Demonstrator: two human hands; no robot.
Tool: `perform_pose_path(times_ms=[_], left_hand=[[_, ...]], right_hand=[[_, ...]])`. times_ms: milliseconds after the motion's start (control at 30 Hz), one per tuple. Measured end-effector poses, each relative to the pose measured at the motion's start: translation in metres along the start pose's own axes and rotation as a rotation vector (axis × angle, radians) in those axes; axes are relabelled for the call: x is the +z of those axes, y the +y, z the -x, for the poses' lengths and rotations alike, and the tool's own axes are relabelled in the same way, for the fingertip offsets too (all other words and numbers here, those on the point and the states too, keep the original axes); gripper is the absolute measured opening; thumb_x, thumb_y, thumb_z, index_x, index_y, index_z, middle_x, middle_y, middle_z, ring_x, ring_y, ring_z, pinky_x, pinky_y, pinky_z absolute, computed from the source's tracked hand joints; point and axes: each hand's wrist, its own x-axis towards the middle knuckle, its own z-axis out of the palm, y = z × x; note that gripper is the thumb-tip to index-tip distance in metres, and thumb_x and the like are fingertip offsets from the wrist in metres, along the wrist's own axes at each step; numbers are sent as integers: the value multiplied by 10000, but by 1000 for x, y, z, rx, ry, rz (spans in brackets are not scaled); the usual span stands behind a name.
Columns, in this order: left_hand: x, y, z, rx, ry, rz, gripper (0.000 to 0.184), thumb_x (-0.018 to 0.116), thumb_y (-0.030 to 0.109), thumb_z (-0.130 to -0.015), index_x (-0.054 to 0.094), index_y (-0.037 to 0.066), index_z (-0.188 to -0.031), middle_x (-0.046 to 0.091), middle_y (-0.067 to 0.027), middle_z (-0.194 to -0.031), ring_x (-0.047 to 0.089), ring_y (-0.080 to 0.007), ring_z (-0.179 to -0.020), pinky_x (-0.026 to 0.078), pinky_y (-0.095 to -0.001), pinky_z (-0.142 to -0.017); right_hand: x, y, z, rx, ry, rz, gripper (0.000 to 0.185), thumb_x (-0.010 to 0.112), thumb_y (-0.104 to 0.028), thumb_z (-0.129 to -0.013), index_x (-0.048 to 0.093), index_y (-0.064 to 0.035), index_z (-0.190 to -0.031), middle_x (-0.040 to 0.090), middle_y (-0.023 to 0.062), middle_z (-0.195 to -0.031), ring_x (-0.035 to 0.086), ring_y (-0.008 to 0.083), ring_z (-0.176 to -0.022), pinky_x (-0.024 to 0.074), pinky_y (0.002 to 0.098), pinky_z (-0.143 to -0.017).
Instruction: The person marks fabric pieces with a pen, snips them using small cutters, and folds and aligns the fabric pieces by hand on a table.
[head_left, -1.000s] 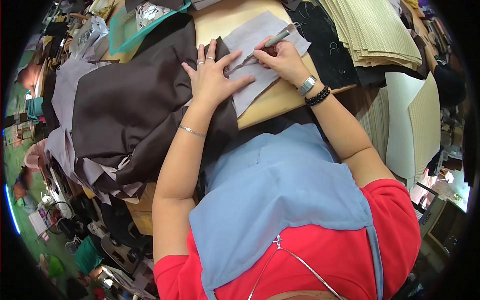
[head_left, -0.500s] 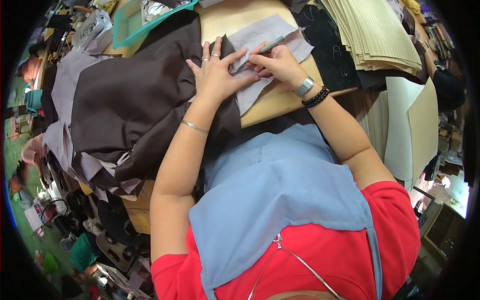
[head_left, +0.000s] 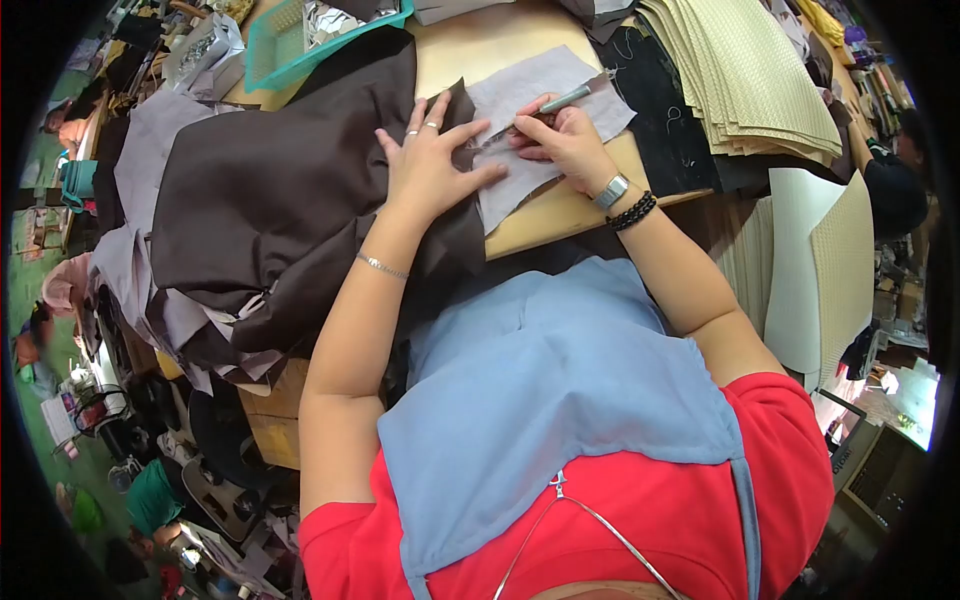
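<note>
My left hand (head_left: 425, 165) lies open with its fingers spread, pressing on the edge of a dark brown sheet of material (head_left: 260, 190). Its thumb and forefinger reach over a pale lilac-grey piece (head_left: 540, 70) with frayed edges. Closed in a writing-like grip, my right hand (head_left: 572, 145) holds a slim pen-like tool (head_left: 568, 100) with a grey-green barrel. The tool's thin tip points left over the pale piece, towards my left fingers. Whether the tip touches the surface I cannot tell.
Under the pieces is a pale wooden board (head_left: 455, 50). A teal basket (head_left: 330, 55) stands at the back left. To the right are black cloth (head_left: 655, 110) with loose threads and a stack of cream textured sheets (head_left: 750, 80). Another person (head_left: 890, 190) is at the far right.
My hands have drawn apart: the left thumb no longer meets the right fingers, and the tool's thin tip now shows. The view has shifted slightly.
</note>
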Motion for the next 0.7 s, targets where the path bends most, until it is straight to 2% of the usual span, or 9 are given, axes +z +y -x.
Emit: perform_pose_path(times_ms=[100,700], left_hand=[[-1,0,13,-23,57,-20,689,800,608,-636,662,353,-1262,366,-101,-1557,271,-312,-1465,102,-766,-1072],[2,-1,12,-24,77,9,695,803,621,-621,661,374,-1255,370,-96,-1556,261,-300,-1470,90,-753,-1085]], right_hand=[[0,9,0,-51,28,42,126,658,-151,-951,574,-79,-1012,658,37,-946,676,105,-819,580,218,-690],[-2,13,-3,-123,-13,146,119,661,-124,-943,589,-57,-1010,660,28,-927,660,81,-819,560,203,-694]])
